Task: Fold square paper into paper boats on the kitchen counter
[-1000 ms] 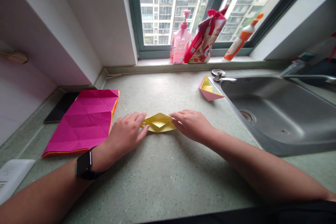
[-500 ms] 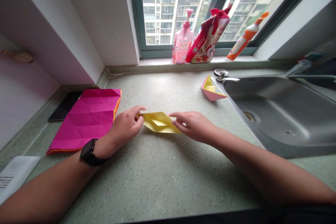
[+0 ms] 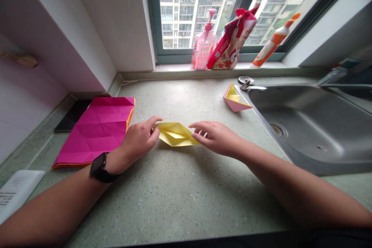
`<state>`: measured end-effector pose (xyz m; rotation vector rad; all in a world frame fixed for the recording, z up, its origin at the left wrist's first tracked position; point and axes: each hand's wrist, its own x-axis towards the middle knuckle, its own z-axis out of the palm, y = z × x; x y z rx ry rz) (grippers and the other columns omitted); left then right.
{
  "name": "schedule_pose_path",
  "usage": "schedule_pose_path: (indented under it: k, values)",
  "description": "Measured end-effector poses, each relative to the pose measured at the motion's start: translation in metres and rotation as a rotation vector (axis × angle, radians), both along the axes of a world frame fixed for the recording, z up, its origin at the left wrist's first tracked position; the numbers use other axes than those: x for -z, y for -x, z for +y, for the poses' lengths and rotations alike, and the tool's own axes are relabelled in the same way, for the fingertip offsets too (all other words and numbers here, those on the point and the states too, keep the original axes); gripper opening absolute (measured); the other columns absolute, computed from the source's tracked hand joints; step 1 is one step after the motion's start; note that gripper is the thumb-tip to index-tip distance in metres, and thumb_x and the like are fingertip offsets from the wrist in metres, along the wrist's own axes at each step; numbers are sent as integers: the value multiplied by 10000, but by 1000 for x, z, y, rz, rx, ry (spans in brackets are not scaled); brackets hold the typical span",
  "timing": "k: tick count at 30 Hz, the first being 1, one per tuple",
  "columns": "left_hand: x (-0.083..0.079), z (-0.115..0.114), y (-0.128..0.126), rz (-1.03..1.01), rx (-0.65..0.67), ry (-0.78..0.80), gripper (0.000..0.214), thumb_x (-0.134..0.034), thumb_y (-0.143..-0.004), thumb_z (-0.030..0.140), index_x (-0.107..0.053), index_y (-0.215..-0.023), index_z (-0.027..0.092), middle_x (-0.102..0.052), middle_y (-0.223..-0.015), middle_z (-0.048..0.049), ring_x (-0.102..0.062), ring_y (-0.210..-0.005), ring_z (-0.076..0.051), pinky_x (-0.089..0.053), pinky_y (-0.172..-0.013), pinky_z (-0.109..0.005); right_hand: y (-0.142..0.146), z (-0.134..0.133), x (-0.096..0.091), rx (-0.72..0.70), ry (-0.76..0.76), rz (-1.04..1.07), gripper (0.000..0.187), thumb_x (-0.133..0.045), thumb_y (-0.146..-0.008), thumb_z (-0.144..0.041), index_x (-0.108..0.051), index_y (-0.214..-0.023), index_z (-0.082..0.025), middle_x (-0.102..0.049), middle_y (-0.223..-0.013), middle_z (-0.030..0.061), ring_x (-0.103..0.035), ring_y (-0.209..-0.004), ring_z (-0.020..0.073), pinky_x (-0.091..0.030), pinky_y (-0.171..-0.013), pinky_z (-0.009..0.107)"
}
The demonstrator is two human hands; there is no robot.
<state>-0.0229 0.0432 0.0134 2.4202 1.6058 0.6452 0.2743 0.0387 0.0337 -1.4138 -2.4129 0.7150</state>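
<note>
Green speckled counter (image 3: 180,193) under window. Yellow paper (image 3: 176,135), folded to pointed shape, lies mid-counter between both hands. Left hand (image 3: 139,141) pinches its left tip, thumb and forefinger closed on it. Right hand (image 3: 216,137) grasps right tip with fingertips (image 3: 195,136). Pink sheet (image 3: 97,130) flat to left, just beside left hand; watch (image 3: 99,167) on left wrist. Pink-yellow boat (image 3: 235,100) farther back, by sink (image 3: 314,124) rim. Soap pump (image 3: 203,48), red bag (image 3: 231,40), orange bottle (image 3: 271,42) on sill.
</note>
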Motion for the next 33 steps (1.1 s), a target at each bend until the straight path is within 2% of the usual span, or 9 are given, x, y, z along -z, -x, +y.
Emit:
schedule_pose_path:
  k: [11,20,26,33]
  values:
    - [0,-1,0,16,-1,-10,394,-532,-990,209,-729,-1331,197,-804,-869,-44,-696,-699,-190,-460,-642,-292,-6,0,-14,-28,49,-18,306,-653,-1021,-257,-780,-1298,-234,-838,-1002,50,-769,-858,185,-567,-777,304]
    - [0,0,0,17,12,2,406,-507,-1004,231,-722,-1346,195,-806,-909,-56,-692,-711,-204,-472,-667,-308,-5,1,-14,-53,67,-42,266,-649,-1004,-192,-810,-1212,-235,-837,-971,45,-766,-849,184,-541,-753,290]
    - [0,-1,0,16,22,-1,404,-512,-1005,231,-711,-1356,205,-809,-927,-52,-686,-705,-190,-481,-682,-296,-6,0,-15,-61,91,-19,232,-665,-1021,-279,-813,-1196,-242,-834,-961,45,-760,-831,186,-540,-749,296]
    - [1,-1,-1,30,25,-19,394,-517,-1013,232,-712,-1354,211,-795,-891,-47,-682,-698,-190,-492,-700,-299,-6,1,-12,-54,103,-17,225,-675,-1024,-297,-818,-1192,-252,-836,-971,45,-762,-836,187,-545,-746,299]
